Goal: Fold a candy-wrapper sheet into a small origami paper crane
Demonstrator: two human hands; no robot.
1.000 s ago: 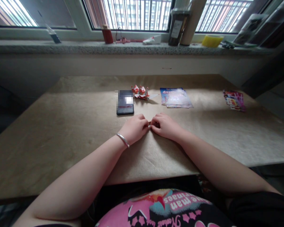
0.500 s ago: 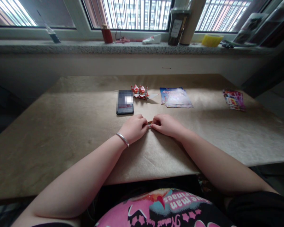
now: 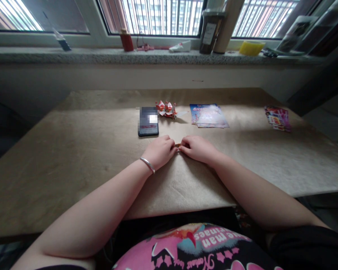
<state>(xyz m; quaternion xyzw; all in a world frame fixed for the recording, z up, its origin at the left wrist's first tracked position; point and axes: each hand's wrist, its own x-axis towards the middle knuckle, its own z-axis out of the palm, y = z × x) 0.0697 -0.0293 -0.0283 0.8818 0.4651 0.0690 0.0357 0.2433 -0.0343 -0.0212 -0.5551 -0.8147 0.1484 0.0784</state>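
My left hand (image 3: 161, 150) and my right hand (image 3: 197, 148) meet low over the table, fingertips pinched on a small strip of printed paper (image 3: 178, 145). Only a short reddish-orange and pale piece of the strip shows between the fingers; the rest is hidden. A silver bangle (image 3: 147, 165) circles my left wrist. Just beyond my left hand lies a dark smartphone (image 3: 148, 129), its screen partly pixelated. Touching or close beside the phone sits a folded red and white paper shape (image 3: 166, 109) with pointed parts.
Blue printed sheets (image 3: 209, 115) lie stacked beyond my right hand. Pink and red printed papers (image 3: 278, 118) rest at the table's far right. On the stone windowsill (image 3: 157, 57) stand a red container (image 3: 126, 41), a dark lidded jar (image 3: 210, 33) and a yellow tape roll (image 3: 251, 48).
My left fingertips have shifted slightly right, toward my right hand, so a little less of the strip shows. Both hands still pinch it; the other things stay put.
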